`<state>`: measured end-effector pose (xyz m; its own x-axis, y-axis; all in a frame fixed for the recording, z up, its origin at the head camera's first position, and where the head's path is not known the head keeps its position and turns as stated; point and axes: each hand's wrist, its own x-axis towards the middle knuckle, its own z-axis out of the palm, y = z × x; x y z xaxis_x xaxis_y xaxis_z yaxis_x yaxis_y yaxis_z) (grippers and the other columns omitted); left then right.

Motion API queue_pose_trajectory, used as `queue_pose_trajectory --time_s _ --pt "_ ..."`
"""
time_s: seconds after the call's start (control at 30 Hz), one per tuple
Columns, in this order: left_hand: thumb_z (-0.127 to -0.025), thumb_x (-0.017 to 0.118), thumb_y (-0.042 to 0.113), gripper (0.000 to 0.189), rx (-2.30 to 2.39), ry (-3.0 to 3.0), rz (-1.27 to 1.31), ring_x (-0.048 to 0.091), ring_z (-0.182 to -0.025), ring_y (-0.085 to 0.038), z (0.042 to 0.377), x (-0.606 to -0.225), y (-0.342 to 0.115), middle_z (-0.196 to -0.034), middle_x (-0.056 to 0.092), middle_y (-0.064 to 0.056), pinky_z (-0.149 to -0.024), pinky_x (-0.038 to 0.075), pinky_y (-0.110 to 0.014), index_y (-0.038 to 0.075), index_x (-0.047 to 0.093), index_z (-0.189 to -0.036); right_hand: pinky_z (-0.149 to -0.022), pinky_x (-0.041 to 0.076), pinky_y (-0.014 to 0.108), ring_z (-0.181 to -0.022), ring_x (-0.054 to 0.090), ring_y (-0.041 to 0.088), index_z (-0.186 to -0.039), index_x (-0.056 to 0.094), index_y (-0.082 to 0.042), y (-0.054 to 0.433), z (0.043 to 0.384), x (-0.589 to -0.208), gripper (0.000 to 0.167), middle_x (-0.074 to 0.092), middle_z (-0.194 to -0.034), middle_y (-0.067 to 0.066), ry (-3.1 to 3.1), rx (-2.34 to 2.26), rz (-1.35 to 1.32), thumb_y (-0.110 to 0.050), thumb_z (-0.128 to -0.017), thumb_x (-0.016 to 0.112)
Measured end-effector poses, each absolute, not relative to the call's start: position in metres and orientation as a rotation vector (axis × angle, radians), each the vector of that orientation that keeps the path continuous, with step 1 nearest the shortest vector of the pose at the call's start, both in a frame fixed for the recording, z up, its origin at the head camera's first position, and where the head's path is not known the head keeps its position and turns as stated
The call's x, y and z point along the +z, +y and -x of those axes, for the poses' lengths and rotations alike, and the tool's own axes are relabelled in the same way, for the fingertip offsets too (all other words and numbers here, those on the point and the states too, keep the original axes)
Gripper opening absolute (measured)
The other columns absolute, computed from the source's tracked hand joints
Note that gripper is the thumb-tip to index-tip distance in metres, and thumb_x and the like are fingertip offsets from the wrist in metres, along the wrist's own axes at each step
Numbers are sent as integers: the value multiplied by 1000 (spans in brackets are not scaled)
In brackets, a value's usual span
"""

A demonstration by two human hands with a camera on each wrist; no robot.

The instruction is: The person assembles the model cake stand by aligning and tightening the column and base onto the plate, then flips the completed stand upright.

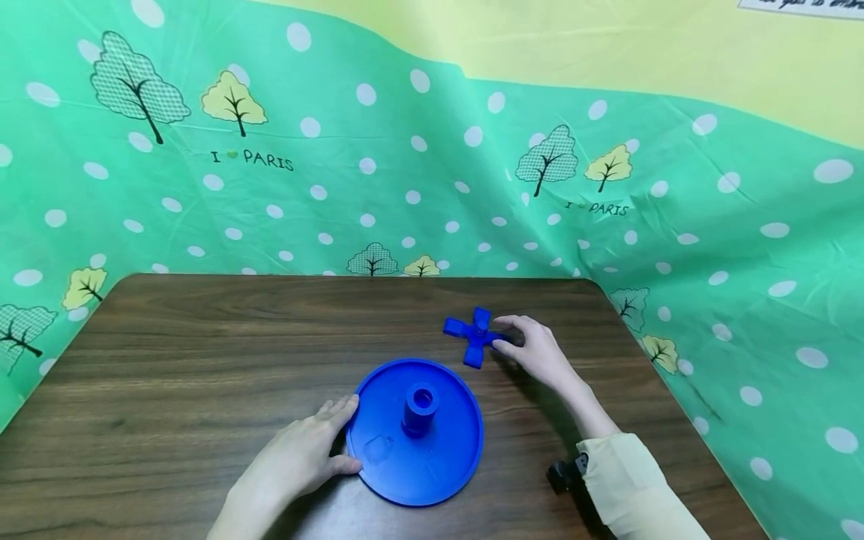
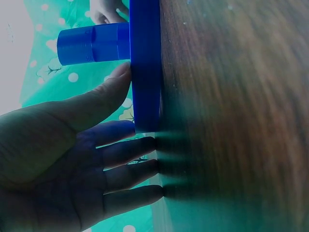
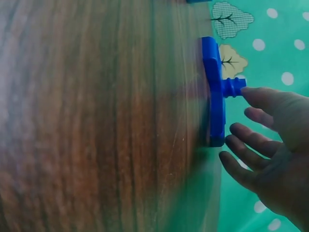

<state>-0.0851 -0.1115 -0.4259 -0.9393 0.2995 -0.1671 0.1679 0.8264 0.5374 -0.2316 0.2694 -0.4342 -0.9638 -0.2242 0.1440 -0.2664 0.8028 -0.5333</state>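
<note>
A round blue disc [image 1: 432, 480] with a raised hollow post [image 1: 421, 405] at its middle lies on the wooden table. My left hand [image 1: 297, 454] is at its left edge, thumb and fingers spread along the rim. In the left wrist view the fingers [image 2: 130, 151] extend straight toward the tabletop. Farther back lies a blue four-armed cross piece [image 1: 476, 337] with a short ridged peg [image 3: 234, 87] standing on it. My right hand [image 1: 536, 349] reaches round its right arm, thumb and forefinger parted on either side. The right wrist view has the thumb overlapping the peg's tip.
The brown wooden table [image 1: 223, 345] has its far edge against a green dotted cloth [image 1: 378, 165] printed with trees. A black wrist device [image 1: 559, 476] sits by the right sleeve [image 1: 634, 487]. Toward the upper right hangs a white strip with writing [image 1: 810, 6].
</note>
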Motion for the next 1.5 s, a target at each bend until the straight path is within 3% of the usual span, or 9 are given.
queue_pose_trajectory --time_s 0.2,0.4,0.6,0.87,1.03,1.27,1.5 --pt "-80 86 41 87 787 2766 -369 46 -148 -41 85 -425 -111 -159 49 -14 -116 40 -66 8 49 -153 -97 56 55 -116 67 37 -131 69 -6 271 235 -436 43 70 -127 19 -2989 805 -378 -22 -92 78" --pt "-80 86 41 89 789 2763 -375 46 -147 -42 86 -424 -111 -159 49 -15 -115 39 -67 8 48 -153 -89 56 51 -107 66 34 -124 73 -7 272 240 -439 40 71 -117 17 -3037 703 -376 -21 -88 82" --pt "-80 86 41 89 785 2765 -377 46 -147 -42 86 -424 -112 -159 49 -15 -114 39 -69 8 48 -153 -81 53 43 -96 64 28 -119 75 -8 274 245 -441 31 70 -105 12 -3031 635 -399 -18 -90 80" --pt "-80 86 40 89 802 2760 -391 47 -146 -43 86 -424 -111 -159 49 -15 -115 40 -67 6 49 -153 -74 48 36 -91 62 24 -115 74 -11 277 244 -438 25 70 -103 9 -3050 619 -410 -20 -92 77" --pt "-80 86 40 88 808 2760 -397 46 -147 -42 86 -423 -111 -158 49 -16 -115 40 -66 6 49 -153 -76 46 35 -91 59 23 -117 72 -11 278 243 -432 23 70 -107 9 -3035 667 -410 -19 -96 73" --pt "-80 86 40 88 798 2762 -391 46 -147 -42 87 -423 -112 -158 49 -16 -116 39 -66 6 49 -153 -84 56 42 -99 66 26 -121 73 -9 274 239 -414 26 71 -118 10 -2886 832 -441 -18 -97 73" --pt "-80 86 40 89 788 2762 -384 46 -147 -42 87 -423 -113 -158 49 -16 -115 40 -68 7 49 -153 -86 62 45 -100 70 26 -126 72 -7 263 235 -397 34 71 -116 11 -2714 915 -466 -18 -95 75"
